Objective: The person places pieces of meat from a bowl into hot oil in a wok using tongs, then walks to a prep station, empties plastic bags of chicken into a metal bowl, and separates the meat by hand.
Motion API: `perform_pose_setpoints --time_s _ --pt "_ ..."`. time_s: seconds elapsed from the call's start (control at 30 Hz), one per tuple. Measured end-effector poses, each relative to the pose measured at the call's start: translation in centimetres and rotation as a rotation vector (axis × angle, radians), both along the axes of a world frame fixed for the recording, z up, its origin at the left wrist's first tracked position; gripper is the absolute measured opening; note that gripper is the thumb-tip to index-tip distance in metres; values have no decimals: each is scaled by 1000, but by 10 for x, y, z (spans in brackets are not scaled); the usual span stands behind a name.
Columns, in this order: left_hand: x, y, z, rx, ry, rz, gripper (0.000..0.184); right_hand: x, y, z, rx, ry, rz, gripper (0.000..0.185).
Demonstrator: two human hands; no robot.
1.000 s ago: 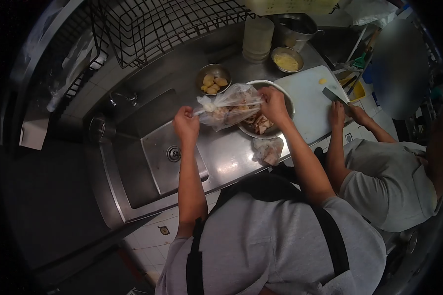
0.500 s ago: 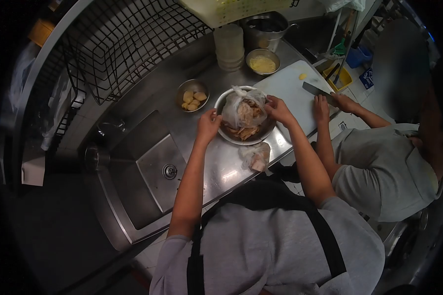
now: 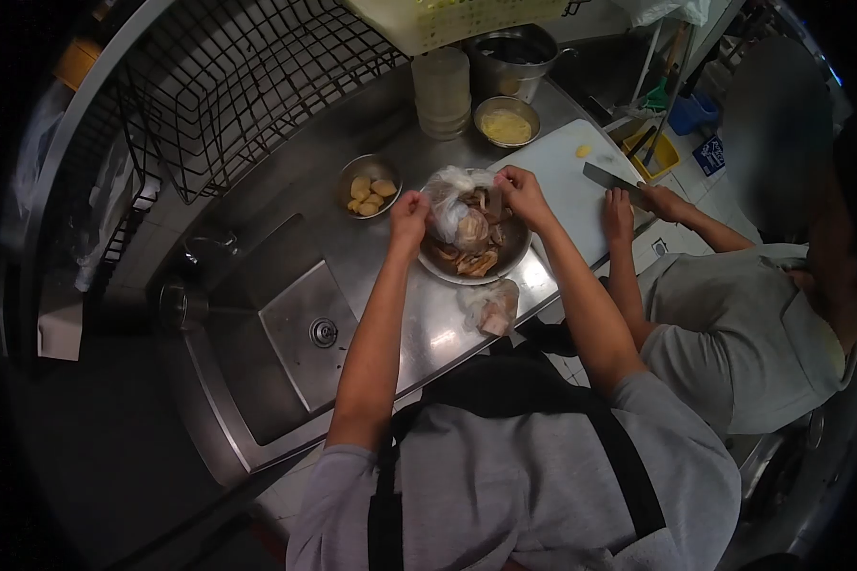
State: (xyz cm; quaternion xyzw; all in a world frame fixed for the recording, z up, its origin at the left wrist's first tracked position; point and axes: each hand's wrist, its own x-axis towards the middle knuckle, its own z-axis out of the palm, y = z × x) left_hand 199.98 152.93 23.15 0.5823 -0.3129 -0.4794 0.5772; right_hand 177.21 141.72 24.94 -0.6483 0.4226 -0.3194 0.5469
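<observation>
Steel counter in a dim kitchen, seen from above, with a sink at the left and a white board at the right. Between them sits a round metal bowl, and over it a person in a grey shirt holds a clear plastic bag. Each hand pinches the plastic, fingertips drawn together: the left hand at the left edge, the right hand at the right edge.

Handling this well probably means holding both edges evenly and low, with the bag centred, so anything that falls lands inside the rim. Thin plastic may tear or slip, so a firm, gentle pull seems wiser than a jerk.

In looks, the bag is see-through and crumpled, bunched whitish toward its upper left, with brown and pale chunks showing within or just behind it; which, I cannot tell. Irregular tan-brown pieces lie in the bowl below.

A second bag rests on the counter just beside the bowl, on the near side. At the board, another person holds a knife.
</observation>
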Motion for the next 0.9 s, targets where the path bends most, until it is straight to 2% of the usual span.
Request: perform_pose_setpoints --time_s 0.03,0.07,0.1,0.17,0.2,0.27,0.3,0.37,0.5,0.57,0.6,0.67,0.7,0.77,0.83,0.9 --pt "0 8 14 -207 102 -16 7 -6 6 12 42 -109 -17 15" --pt "-2 18 32 -200 104 -18 7 -14 13 17 83 -219 -38 15" --pt "-3 29 53 -213 -29 -135 7 -21 17 14 83 -219 -43 15" --pt "0 45 70 -167 -202 -394 4 -38 19 2 73 -112 75 12" --pt "6 47 57 -164 -201 -395 4 -47 18 -10 76 -112 74 12" --pt "16 47 34 0 -457 -499 4 -53 14 -20 -114 274 234 22" --pt "17 46 31 -1 -462 -499 4 -48 13 -21 -117 270 232 22" --pt "7 45 25 -124 -416 -348 6 -31 14 -25 -158 106 -29 27" --pt "-9 29 48 -231 -516 -283 8 8 14 -17 -291 83 132 29" --pt "-15 23 55 -360 -539 -258 8 20 21 -8 -529 328 96 27" --pt "-17 21 59 -357 -538 -257 8 24 22 -9 -526 328 98 27" --pt "-19 18 67 -406 -449 -255 7 32 23 -4 -68 -23 93 20" --pt "-17 17 72 -406 -451 -251 7 33 23 1 -69 -23 97 20" --pt "-14 19 79 -444 -323 -222 6 30 26 18 211 -501 15 14" --pt "-7 25 88 -420 -337 -217 6 27 40 53 262 -574 48 14" --pt "3 25 86 -413 -356 -221 6 26 44 64 296 -654 76 15"
